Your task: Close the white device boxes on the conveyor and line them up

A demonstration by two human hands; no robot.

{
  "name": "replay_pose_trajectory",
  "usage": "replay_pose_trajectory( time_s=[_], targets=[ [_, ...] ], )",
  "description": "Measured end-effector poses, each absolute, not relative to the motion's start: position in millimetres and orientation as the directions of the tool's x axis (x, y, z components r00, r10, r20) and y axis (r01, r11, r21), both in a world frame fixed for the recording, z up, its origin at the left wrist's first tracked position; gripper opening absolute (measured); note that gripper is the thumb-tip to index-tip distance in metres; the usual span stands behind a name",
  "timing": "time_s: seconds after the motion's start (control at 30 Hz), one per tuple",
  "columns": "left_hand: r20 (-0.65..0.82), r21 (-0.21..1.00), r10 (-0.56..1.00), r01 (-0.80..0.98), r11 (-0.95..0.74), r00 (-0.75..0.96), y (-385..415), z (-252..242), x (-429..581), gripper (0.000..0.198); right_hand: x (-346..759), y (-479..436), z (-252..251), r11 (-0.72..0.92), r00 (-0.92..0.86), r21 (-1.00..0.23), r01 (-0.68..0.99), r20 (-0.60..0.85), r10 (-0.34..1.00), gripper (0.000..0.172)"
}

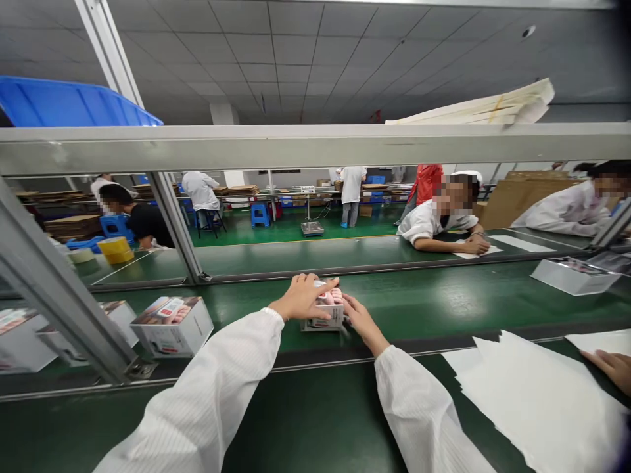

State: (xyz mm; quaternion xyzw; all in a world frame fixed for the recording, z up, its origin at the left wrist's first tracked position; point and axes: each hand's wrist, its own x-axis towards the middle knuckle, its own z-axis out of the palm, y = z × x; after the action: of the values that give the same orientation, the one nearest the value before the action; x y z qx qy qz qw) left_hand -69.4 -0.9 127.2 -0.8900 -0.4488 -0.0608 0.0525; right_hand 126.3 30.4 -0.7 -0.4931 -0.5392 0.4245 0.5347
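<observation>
A small printed carton [323, 322] stands on the green conveyor belt [419, 295] in front of me. My left hand [304, 297] lies over its left side and top, with the thumb along the front and the fingers across the upper edge. At the carton's right side is my right hand [362, 320], its fingertips against that face. Together the two hands grip the carton between them. Part of its picture shows between my fingers.
Similar cartons [172, 325] stand at the left behind a metal post [64, 276]. White sheets [537, 401] lie at the right, near another person's hand [611, 368]. A white box [574, 274] sits farther along the belt. Across it, a co-worker [444, 217] leans on the table.
</observation>
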Motion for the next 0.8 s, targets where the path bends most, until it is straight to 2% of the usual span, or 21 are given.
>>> replay_pose_trajectory(
  time_s=[0.1, 0.23, 0.53, 0.6, 0.67, 0.77, 0.8],
  targets=[
    [0.06, -0.044, 0.846, 0.848, -0.528, 0.53, -1.3, 131.1, -93.2, 0.088, 127.8, 17.7, -1.8, 0.184, -0.022, -0.961, 0.205, 0.183, 0.983, 0.044],
    [-0.034, 0.032, 0.866, 0.867, -0.498, 0.499, -8.9, 131.8, -121.8, 0.089, 137.2, -12.5, -11.9, 0.209, -0.039, -0.947, 0.245, 0.205, 0.978, 0.042],
    [-0.015, -0.02, 0.861, 0.861, -0.509, 0.509, -25.0, 137.6, -155.0, 0.089, 139.8, -76.6, -20.7, 0.36, -0.038, -0.903, 0.233, 0.361, 0.932, 0.03],
    [0.068, -0.07, 0.852, 0.855, -0.514, 0.519, -38.4, 135.2, -154.6, 0.09, 131.0, -96.9, -20.3, 0.386, -0.01, -0.893, 0.232, 0.394, 0.919, 0.026],
    [0.263, -0.123, 0.802, 0.843, -0.523, 0.536, -57.8, 121.2, -145.3, 0.088, 117.0, -117.2, -20.5, 0.412, -0.021, -0.88, 0.236, 0.419, 0.908, 0.023],
    [0.555, -0.123, 0.599, 0.77, -0.627, 0.577, -88.0, 73.2, -117.7, 0.067, 94.9, -129.3, -19.2, 0.506, -0.095, -0.82, 0.269, 0.5, 0.861, 0.019],
    [0.569, -0.117, 0.539, 0.71, -0.694, 0.621, -97.5, 53.4, -106.4, 0.063, 91.3, -128.7, -16.9, 0.501, -0.084, -0.809, 0.308, 0.502, 0.861, 0.016]
  ],
)
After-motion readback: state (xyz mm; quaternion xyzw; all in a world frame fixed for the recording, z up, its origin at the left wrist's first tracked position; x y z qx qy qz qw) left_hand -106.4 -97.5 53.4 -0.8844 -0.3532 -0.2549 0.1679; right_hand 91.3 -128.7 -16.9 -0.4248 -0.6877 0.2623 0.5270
